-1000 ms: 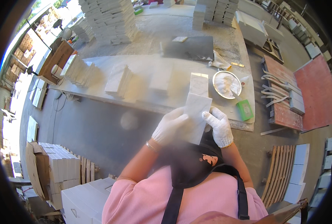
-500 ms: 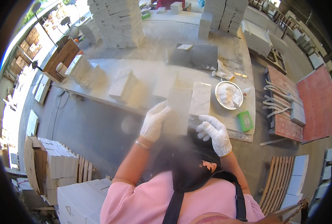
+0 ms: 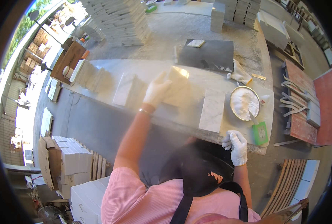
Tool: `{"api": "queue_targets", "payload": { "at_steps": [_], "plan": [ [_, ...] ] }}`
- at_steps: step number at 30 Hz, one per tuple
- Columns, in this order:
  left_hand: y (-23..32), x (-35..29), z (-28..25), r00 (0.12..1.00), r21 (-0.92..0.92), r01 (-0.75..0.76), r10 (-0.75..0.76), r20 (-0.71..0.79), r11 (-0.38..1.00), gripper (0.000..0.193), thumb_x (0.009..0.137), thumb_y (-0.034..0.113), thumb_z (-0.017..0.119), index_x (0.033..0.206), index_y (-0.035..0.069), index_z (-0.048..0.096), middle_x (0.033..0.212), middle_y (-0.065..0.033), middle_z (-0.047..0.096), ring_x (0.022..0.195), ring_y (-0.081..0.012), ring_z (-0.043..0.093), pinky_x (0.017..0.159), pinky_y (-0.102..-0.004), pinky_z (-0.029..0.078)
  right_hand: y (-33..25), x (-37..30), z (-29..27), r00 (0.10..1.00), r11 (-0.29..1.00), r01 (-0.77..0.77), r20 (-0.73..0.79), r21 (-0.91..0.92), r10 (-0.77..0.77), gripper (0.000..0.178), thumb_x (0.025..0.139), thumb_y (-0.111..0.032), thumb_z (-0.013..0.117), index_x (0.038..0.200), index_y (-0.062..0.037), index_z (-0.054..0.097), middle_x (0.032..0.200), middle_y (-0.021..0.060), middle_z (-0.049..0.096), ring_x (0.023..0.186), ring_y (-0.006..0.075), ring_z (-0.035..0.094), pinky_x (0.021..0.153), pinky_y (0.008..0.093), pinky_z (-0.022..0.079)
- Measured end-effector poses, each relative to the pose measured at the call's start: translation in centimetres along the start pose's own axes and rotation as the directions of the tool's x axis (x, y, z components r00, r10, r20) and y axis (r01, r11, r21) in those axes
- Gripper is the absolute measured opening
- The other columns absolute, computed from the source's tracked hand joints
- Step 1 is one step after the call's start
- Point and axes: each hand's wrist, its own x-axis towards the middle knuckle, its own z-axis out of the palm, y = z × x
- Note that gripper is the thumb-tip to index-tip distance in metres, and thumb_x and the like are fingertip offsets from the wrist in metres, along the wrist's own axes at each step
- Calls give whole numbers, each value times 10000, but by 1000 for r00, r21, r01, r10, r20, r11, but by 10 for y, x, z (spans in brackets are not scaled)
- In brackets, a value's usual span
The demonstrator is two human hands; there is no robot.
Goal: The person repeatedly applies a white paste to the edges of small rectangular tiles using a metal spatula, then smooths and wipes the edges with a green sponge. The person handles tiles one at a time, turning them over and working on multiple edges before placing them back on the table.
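My left hand point(image 3: 157, 90), in a white knit glove, reaches over the worktable and grips the left edge of a pale marble tile point(image 3: 178, 87) whose far edge catches bright light. Dust haze blurs this contact. Close to the table's front edge, my right hand point(image 3: 236, 146), also gloved, has its fingers curled together; what they hold, if anything, cannot be made out. Between the hands a white veined tile point(image 3: 212, 110) lies flat near the front edge. Beyond the right hand stands a round bowl of white powder point(image 3: 245, 102) with a putty knife point(image 3: 253, 118) leaning in it.
A green box point(image 3: 260, 133) sits by the bowl. Behind are a loose glove point(image 3: 240, 72) and a dark slab point(image 3: 206, 56) bearing a small tile piece. Tile stacks point(image 3: 125, 89) line the left; tall stacks point(image 3: 117, 22) rise at the back. A red-topped bench point(image 3: 300, 108) stands right.
My left hand has carried the tile forward, away from my body, to the table's tiles. My right hand has drawn back right, its fingers now more curled. The view has shifted slightly.
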Motion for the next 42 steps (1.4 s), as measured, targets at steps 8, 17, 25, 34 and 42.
{"api": "queue_targets", "payload": {
  "at_steps": [8, 17, 25, 34, 42],
  "plan": [
    [33, 4, -1, 991, 758, -134, 94, 97, 638, 708, 867, 515, 650, 1440, 105, 585, 1059, -140, 734, 935, -314, 713, 824, -442, 547, 6, 19, -12, 990, 987, -137, -14, 82, 139, 235, 1019, -236, 612, 1084, -20, 678, 847, 100, 712, 640, 192, 699, 496, 281, 521],
    [67, 18, 38, 955, 878, -285, 187, 229, 383, 795, 807, 637, 668, 1455, 194, 541, 1588, -213, 394, 1221, -409, 629, 981, -504, 523, 11, 20, -11, 989, 983, -145, -15, 115, 148, 231, 1014, -218, 636, 1029, 8, 680, 857, 106, 721, 633, 204, 716, 465, 273, 536],
    [78, 31, 52, 988, 905, -123, -39, 152, 408, 713, 798, 617, 658, 1353, 174, 603, 1409, -203, 566, 1197, -391, 645, 963, -502, 534, 17, 25, -10, 996, 992, -94, 0, 81, 95, 255, 1028, -212, 600, 1115, 17, 670, 841, 119, 718, 611, 166, 696, 473, 255, 543],
    [77, 29, 50, 980, 861, -200, 78, 185, 469, 521, 770, 465, 714, 1184, 147, 725, 1198, -214, 706, 1130, -403, 681, 967, -517, 536, 14, 25, -10, 996, 987, -87, 31, 134, 84, 217, 1004, -210, 649, 1079, -10, 684, 839, 97, 721, 616, 176, 693, 483, 275, 529],
    [72, 46, 54, 977, 884, -194, 0, 214, 424, 603, 757, 570, 719, 1187, 148, 699, 1198, -196, 701, 1134, -379, 676, 946, -499, 537, 9, 24, -6, 995, 986, -96, 18, 139, 94, 199, 999, -205, 663, 1063, -19, 687, 829, 87, 716, 614, 177, 686, 488, 290, 518]
  ]
}}
